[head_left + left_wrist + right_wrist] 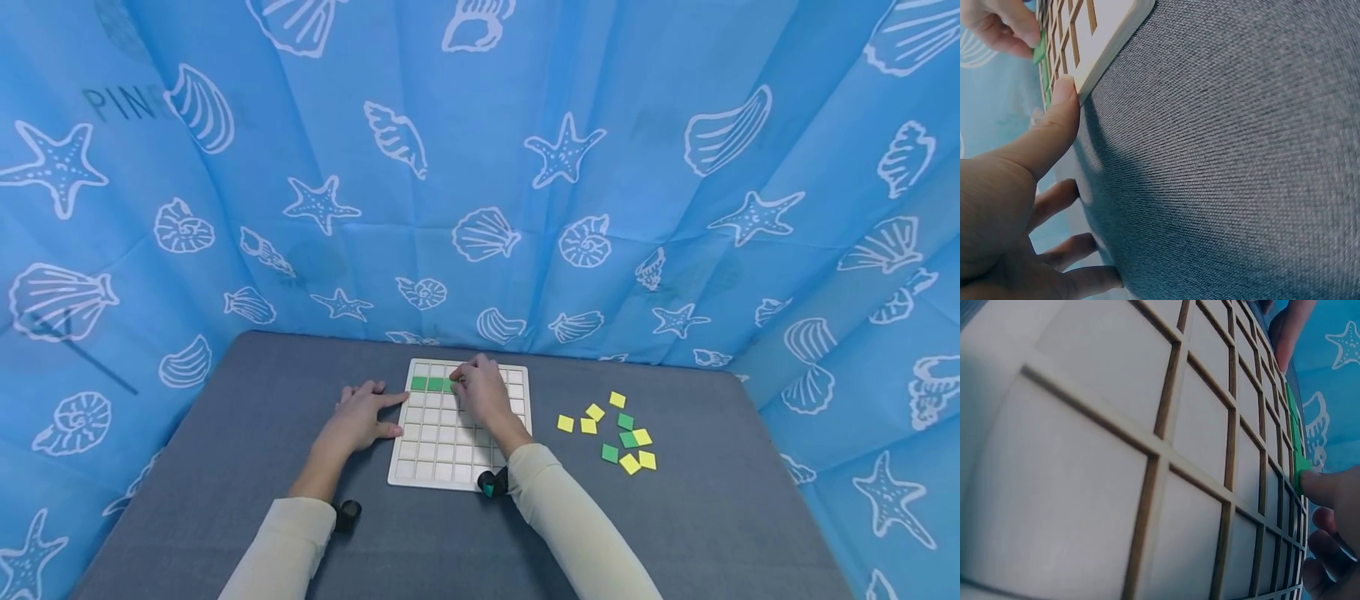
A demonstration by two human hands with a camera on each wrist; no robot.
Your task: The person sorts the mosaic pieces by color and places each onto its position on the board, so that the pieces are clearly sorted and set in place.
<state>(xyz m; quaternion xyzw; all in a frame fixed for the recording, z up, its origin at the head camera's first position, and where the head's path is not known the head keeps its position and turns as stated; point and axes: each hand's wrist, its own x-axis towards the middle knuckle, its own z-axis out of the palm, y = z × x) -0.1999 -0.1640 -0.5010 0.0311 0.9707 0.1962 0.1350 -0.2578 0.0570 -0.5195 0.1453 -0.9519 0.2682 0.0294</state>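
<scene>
A white grid board with raised square cells lies on the table. Two green square tiles sit side by side in its second row from the far edge, at the left end. My right hand reaches over the board and pinches a third green tile between thumb and fingers, right beside those two; in the left wrist view this tile looks tilted. My left hand is spread at the board's left edge, with the thumb against its rim and the other fingers extended.
To the right of the board several loose yellow tiles and green tiles are scattered on the grey table, some overlapping. A blue curtain with white shell prints hangs behind and along both sides. Dark wrist cameras sit on both wrists.
</scene>
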